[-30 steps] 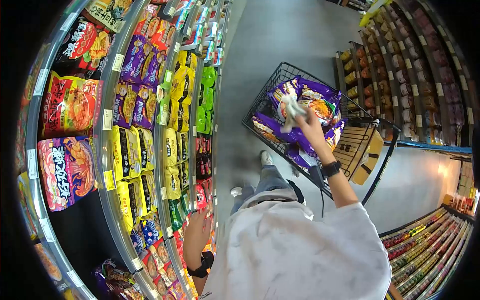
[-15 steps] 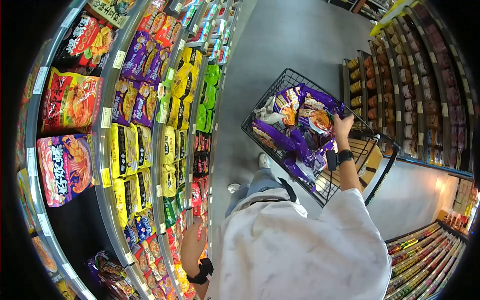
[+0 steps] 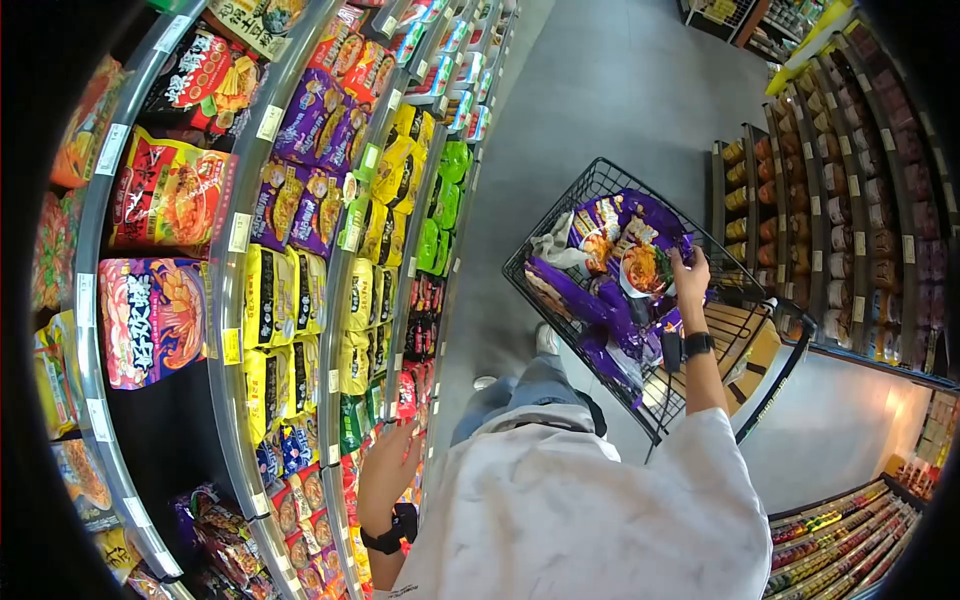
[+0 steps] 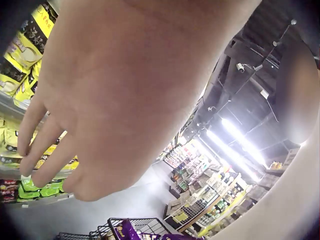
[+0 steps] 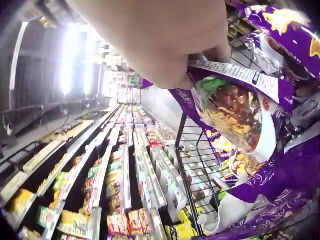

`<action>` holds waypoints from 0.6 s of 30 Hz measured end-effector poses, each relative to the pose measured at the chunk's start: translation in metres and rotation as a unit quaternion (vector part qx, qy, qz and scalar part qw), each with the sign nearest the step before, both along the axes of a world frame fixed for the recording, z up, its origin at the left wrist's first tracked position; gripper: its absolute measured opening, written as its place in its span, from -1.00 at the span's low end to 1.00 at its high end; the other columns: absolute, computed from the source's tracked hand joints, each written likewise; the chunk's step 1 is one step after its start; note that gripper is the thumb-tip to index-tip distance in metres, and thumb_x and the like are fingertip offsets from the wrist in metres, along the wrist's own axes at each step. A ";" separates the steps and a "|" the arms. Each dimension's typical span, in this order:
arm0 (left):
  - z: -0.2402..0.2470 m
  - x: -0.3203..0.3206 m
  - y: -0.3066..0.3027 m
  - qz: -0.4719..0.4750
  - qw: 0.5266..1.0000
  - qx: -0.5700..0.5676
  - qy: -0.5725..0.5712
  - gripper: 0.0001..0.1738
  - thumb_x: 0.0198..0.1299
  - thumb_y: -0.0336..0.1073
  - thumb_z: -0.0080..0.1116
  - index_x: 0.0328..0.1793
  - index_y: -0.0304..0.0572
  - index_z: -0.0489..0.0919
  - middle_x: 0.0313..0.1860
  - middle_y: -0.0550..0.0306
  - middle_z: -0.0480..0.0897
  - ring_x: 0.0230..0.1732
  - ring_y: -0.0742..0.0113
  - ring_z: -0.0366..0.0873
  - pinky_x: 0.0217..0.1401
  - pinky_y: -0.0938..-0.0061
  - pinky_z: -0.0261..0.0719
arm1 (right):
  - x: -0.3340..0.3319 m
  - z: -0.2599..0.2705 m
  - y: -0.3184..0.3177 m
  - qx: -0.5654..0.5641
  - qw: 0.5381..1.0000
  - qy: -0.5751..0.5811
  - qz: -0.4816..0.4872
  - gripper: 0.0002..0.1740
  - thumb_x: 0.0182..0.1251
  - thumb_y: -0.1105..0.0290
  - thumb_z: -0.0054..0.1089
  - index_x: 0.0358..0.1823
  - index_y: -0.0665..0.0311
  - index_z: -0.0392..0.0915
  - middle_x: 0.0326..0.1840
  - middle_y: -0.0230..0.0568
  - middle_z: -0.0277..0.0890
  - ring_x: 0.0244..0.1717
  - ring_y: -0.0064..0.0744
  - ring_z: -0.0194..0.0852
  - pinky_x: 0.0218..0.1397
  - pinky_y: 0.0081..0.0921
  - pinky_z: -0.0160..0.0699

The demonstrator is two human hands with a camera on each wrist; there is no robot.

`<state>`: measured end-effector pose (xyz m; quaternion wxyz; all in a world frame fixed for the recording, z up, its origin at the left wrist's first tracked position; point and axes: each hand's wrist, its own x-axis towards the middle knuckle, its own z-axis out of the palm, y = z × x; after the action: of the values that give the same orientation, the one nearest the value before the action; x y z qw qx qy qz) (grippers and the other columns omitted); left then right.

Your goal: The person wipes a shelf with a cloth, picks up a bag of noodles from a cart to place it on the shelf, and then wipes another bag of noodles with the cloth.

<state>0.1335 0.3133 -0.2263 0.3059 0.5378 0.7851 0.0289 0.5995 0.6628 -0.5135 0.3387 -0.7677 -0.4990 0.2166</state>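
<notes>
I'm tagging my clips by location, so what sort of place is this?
Most likely a supermarket: shelves lined with food packs, price tags along their edges, and a cart holding purple packs.

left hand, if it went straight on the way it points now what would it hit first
The left hand would probably meet the red shelf packets ahead of it in the head view, though depth is unclear and it might pass beside them.
</notes>
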 end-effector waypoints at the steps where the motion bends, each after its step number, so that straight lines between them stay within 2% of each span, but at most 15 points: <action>1: 0.008 0.002 0.010 0.016 1.000 -0.007 -0.015 -0.62 0.47 -0.28 0.18 0.33 -0.26 0.63 0.09 -0.19 0.72 0.12 -0.16 0.69 0.20 0.14 0.62 | -0.004 0.001 -0.004 0.059 0.996 -0.066 -0.018 -0.39 0.32 0.03 0.52 0.12 0.46 0.65 -0.21 0.02 0.77 -0.22 -0.14 0.76 -0.07 -0.20 0.64; 2: 0.012 0.002 0.018 0.031 0.999 -0.015 -0.031 -0.60 0.50 -0.27 0.17 0.36 -0.28 0.63 0.15 -0.22 0.72 0.15 -0.17 0.68 0.26 0.16 0.60 | -0.004 0.012 -0.004 0.062 0.996 -0.065 -0.019 -0.39 0.32 0.03 0.52 0.12 0.46 0.65 -0.21 0.02 0.77 -0.22 -0.14 0.76 -0.07 -0.20 0.64; 4: 0.008 -0.001 0.023 0.040 0.998 -0.003 -0.039 -0.63 0.49 -0.30 0.16 0.34 -0.28 0.64 0.12 -0.21 0.72 0.12 -0.17 0.69 0.23 0.17 0.62 | 0.001 0.050 -0.007 0.052 0.994 0.091 0.013 -0.45 0.40 0.07 0.49 0.03 0.50 0.65 -0.37 -0.19 0.71 -0.37 -0.45 0.61 -0.25 -0.37 0.56; 5: 0.004 -0.004 0.023 0.036 0.999 0.023 -0.033 -0.63 0.49 -0.31 0.16 0.34 -0.27 0.64 0.12 -0.21 0.72 0.13 -0.17 0.69 0.23 0.18 0.62 | -0.002 0.063 -0.012 0.077 0.980 0.185 -0.001 -0.49 0.45 0.08 0.45 -0.03 0.51 0.66 -0.47 -0.40 0.59 -0.43 -0.67 0.43 -0.38 -0.51 0.39; 6: 0.001 -0.005 0.022 0.033 0.998 0.048 -0.027 -0.63 0.49 -0.32 0.17 0.34 -0.26 0.64 0.11 -0.20 0.73 0.13 -0.16 0.69 0.23 0.19 0.63 | -0.005 0.089 -0.019 0.040 0.951 0.306 0.003 -0.48 0.46 0.09 0.44 0.04 0.50 0.63 -0.43 -0.49 0.55 -0.48 -0.68 0.41 -0.44 -0.56 0.33; 8: -0.004 -0.008 0.023 0.034 0.997 0.051 -0.041 -0.63 0.49 -0.31 0.17 0.34 -0.26 0.64 0.12 -0.20 0.73 0.14 -0.16 0.69 0.24 0.19 0.63 | -0.025 0.132 -0.034 -0.007 0.901 0.431 -0.046 -0.44 0.45 0.15 0.47 0.20 0.47 0.53 -0.25 -0.39 0.62 -0.41 -0.59 0.52 -0.39 -0.54 0.47; 9: -0.006 -0.010 0.022 0.037 0.997 0.052 -0.052 -0.63 0.49 -0.31 0.17 0.34 -0.25 0.64 0.14 -0.20 0.73 0.14 -0.16 0.70 0.24 0.20 0.64 | -0.035 0.145 -0.041 -0.003 0.902 0.430 -0.042 -0.44 0.45 0.15 0.47 0.20 0.47 0.53 -0.25 -0.39 0.62 -0.41 -0.59 0.52 -0.39 -0.54 0.47; 11: -0.010 -0.017 0.018 0.011 0.995 0.078 -0.055 -0.63 0.49 -0.31 0.17 0.34 -0.25 0.65 0.15 -0.20 0.73 0.14 -0.16 0.70 0.23 0.20 0.64 | -0.054 0.164 -0.052 -0.042 0.853 0.513 -0.085 -0.41 0.44 0.20 0.48 0.28 0.44 0.45 -0.03 -0.27 0.64 -0.27 -0.49 0.64 -0.33 -0.49 0.61; 12: -0.010 -0.020 0.015 -0.017 0.994 0.095 -0.055 -0.63 0.49 -0.31 0.17 0.34 -0.25 0.65 0.16 -0.20 0.73 0.13 -0.16 0.70 0.22 0.21 0.65 | -0.064 0.171 -0.054 -0.058 0.839 0.538 -0.065 -0.42 0.46 0.26 0.46 0.31 0.41 0.41 0.07 -0.17 0.64 -0.14 -0.43 0.70 -0.25 -0.40 0.71; 14: -0.007 -0.029 0.005 -0.009 0.992 0.112 -0.048 -0.65 0.49 -0.31 0.19 0.31 -0.26 0.66 0.17 -0.19 0.73 0.13 -0.15 0.71 0.19 0.22 0.67 | -0.098 0.199 -0.063 -0.081 0.808 0.584 -0.011 -0.43 0.49 0.29 0.42 0.35 0.39 0.38 0.07 -0.17 0.66 -0.13 -0.44 0.72 -0.23 -0.41 0.75; 16: -0.002 -0.040 -0.010 -0.006 0.984 0.171 -0.052 -0.67 0.47 -0.32 0.20 0.28 -0.28 0.68 0.17 -0.18 0.73 0.14 -0.15 0.71 0.18 0.24 0.67 | -0.139 0.229 -0.074 -0.108 0.801 0.588 0.043 -0.44 0.49 0.30 0.41 0.35 0.38 0.38 0.09 -0.18 0.66 -0.10 -0.46 0.72 -0.20 -0.44 0.76; 18: 0.009 -0.051 -0.028 0.040 0.979 0.193 -0.051 -0.68 0.49 -0.34 0.20 0.27 -0.30 0.68 0.14 -0.18 0.74 0.13 -0.12 0.72 0.19 0.25 0.67 | -0.187 0.252 -0.092 -0.145 0.789 0.588 0.100 -0.45 0.49 0.31 0.41 0.35 0.37 0.38 0.11 -0.18 0.67 -0.08 -0.48 0.73 -0.18 -0.48 0.78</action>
<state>0.0828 0.2853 -0.2173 0.2345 0.5530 0.7688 0.2193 0.4129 0.5712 -0.2614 0.4282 -0.4776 -0.2400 0.7287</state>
